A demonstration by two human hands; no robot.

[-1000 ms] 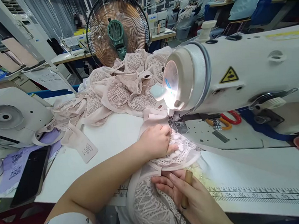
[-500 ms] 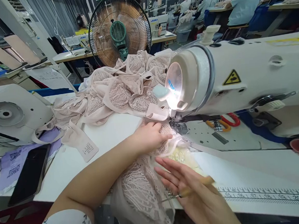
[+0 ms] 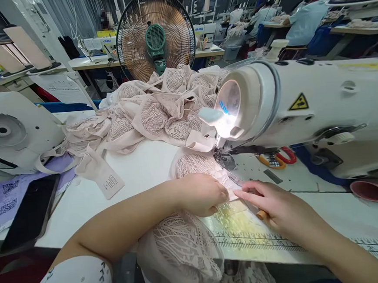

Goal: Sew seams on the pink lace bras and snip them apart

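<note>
A pale pink lace bra (image 3: 184, 242) runs from under the presser foot (image 3: 221, 158) of the sewing machine (image 3: 323, 104) and hangs over the table's front edge. My left hand (image 3: 203, 195) is closed on the bra's edge, just in front of the presser foot. At the right, my right hand (image 3: 272, 202) has its fingertips at the same edge, close to my left fingers. A wooden-handled awl (image 3: 262, 215) stays in its palm, mostly hidden by the fingers. The lamp on the machine head lights the needle area.
More lace bras (image 3: 154, 113) are heaped behind the work. A phone (image 3: 31, 210) lies on purple papers at left, near another machine (image 3: 14, 133). Scissors with orange and red handles (image 3: 286, 155) lie under the machine arm. A fan (image 3: 155, 37) and co-workers are behind.
My right hand has moved up and right and closed in on the fabric edge. My left hand has slid toward me and right along the bra, uncovering lace by the presser foot.
</note>
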